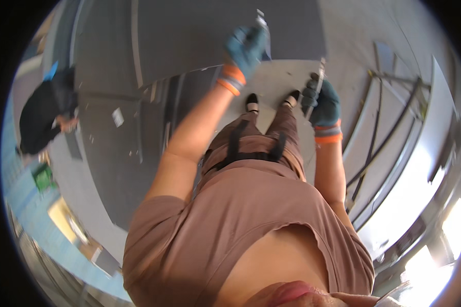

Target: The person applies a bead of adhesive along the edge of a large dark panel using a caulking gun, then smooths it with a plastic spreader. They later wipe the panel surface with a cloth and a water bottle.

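Here's the pale strip (320, 71), upright beside the near right corner of the dark panel (200, 36), and the right hand (323, 102) has its gloved fingers curled tight around the lower part; whether the tip touches that corner, I can't tell. Looks light, thin and fairly stiff, probably smooth enough to twist in a glove, so low down with a full wrap seems the sound hold. Over to the left hand (247, 51), above the panel's near edge: fingers bent around a silvery piece (261, 20) poking out past the knuckles, blurred, likely light too, best pinched close to its end. Does that glove rest on the panel? Can't say. Further out, a metal frame (394, 97) leans right of the panel, and left of it a co-worker in black (46, 115) bends over.
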`<state>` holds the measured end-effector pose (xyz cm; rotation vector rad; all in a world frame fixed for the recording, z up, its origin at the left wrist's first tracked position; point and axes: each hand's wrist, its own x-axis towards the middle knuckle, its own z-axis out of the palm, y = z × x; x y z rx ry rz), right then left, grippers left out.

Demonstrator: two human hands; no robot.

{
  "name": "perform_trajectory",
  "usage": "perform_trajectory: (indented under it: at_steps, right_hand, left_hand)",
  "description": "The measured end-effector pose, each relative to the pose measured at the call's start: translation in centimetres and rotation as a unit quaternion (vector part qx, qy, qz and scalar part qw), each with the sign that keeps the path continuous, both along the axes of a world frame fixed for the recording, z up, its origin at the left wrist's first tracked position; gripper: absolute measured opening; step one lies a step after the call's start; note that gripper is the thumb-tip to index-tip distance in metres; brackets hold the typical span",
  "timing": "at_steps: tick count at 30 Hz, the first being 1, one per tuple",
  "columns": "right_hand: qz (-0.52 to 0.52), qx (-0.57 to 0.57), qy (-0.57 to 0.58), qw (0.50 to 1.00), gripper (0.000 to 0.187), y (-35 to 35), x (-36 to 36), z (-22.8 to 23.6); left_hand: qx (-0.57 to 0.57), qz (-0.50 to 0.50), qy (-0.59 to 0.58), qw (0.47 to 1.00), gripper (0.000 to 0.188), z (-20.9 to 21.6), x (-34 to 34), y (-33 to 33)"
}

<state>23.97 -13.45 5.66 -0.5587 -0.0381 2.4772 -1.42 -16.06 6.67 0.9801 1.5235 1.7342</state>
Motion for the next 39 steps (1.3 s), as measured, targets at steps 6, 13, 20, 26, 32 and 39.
perform_trajectory:
  at_steps: [6,13,20,26,32,39]
  right_hand:
    - [0.060,0.100,-0.191,0.975,0.029,-4.9,-4.3,0.4]
    - [0.204,0.199,-0.306,0.908,0.023,-9.0,-8.0,0.4]
    - [0.288,0.249,-0.362,0.851,0.023,-12.3,-11.6,1.8]
    - [0.270,0.241,-0.385,0.849,0.027,-15.7,-16.5,-0.3]
    - [0.276,0.215,-0.400,0.847,0.026,-19.6,-20.8,-2.1]
    - [0.259,0.227,-0.434,0.833,0.024,-21.1,-23.4,-2.3]
  left_hand:
    - [-0.170,0.120,0.027,0.978,0.026,-1.0,1.3,-15.6]
    - [-0.222,0.278,0.032,0.934,0.025,-1.4,0.0,-24.6]
    - [-0.203,0.409,0.012,0.890,0.027,-1.0,-4.5,-29.6]
    - [-0.171,0.426,0.057,0.886,0.030,-2.8,-13.6,-33.0]
    - [-0.162,0.457,0.040,0.874,0.026,-4.2,-23.1,-34.4]
    - [-0.140,0.501,-0.036,0.853,0.026,-5.2,-26.1,-33.2]
